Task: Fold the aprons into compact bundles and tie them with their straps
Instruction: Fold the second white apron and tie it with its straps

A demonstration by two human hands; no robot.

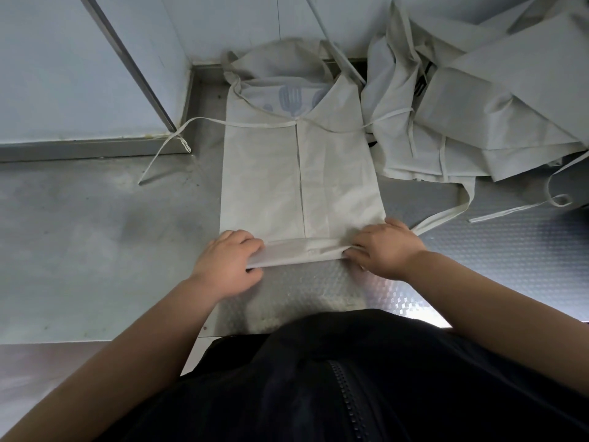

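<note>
Head view: a textured steel worktable (478, 250) carries a heap of pale aprons (478, 116) beside a flat cream cloth apron (271, 173). The left hand (226, 263) and right hand (385, 247) both pinch its rolled near hem.

The person wears a black top (318, 362) with a front zipper (347, 403). Both forearms (143, 339) are bare down to the left hand (223, 263) and right hand (385, 247).
</note>
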